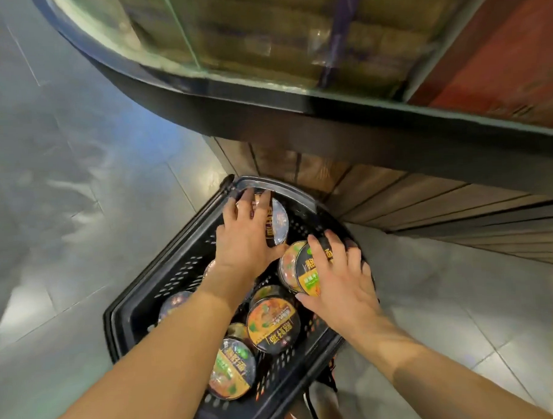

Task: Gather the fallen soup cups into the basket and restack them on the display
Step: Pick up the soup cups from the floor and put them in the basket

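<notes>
A black plastic basket stands on the floor below me with several soup cups lying in it. My left hand reaches into its far end, fingers curled over a dark-lidded cup that stands on its side. My right hand grips a cup with an orange and green lid at the basket's right wall; a second cup sits directly behind it. Two more cups with orange lids lie nearer to me.
The display has a curved dark edge overhanging the basket's far side, with stacked goods behind glass on top. Its base is wood panelling. Grey floor tiles spread to the left and right of the basket.
</notes>
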`<state>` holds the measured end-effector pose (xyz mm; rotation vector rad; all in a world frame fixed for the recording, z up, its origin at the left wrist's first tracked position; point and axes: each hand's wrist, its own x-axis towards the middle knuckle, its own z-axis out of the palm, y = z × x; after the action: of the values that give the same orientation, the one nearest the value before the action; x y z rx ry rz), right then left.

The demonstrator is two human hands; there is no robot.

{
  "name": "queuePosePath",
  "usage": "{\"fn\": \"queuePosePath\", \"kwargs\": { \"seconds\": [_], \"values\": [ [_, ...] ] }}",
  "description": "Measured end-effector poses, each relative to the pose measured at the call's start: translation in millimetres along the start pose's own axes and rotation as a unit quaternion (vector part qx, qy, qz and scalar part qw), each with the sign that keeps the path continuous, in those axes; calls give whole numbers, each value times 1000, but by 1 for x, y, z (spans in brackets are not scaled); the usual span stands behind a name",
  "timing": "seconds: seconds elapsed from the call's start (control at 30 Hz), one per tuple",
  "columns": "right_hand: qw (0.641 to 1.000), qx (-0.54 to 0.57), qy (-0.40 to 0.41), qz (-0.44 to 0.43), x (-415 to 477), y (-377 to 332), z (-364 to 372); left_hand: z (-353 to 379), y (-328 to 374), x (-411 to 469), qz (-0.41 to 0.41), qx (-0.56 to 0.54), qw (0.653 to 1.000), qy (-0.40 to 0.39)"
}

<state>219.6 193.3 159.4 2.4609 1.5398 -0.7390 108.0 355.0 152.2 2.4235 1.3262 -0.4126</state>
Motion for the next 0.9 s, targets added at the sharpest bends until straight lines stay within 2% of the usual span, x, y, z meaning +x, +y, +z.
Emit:
{"fn": "queuePosePath", "kwargs": {
  "seconds": [0.2,0.47,0.63,0.9],
  "values": [
    [999,-2,41,8,6,-4,9,0,1,0,4,-4,1000,-3],
    [999,5,34,0,-10,-10,-12,-24,-7,-25,7,4,1000,-18],
    [999,6,-23,24,-26,-16,-61,-63,-10,-58,22,51,998,-35],
    [998,-50,36,16,-120,-41,-199,-186,0,-172,58,92,994,-8]
  ]
}}
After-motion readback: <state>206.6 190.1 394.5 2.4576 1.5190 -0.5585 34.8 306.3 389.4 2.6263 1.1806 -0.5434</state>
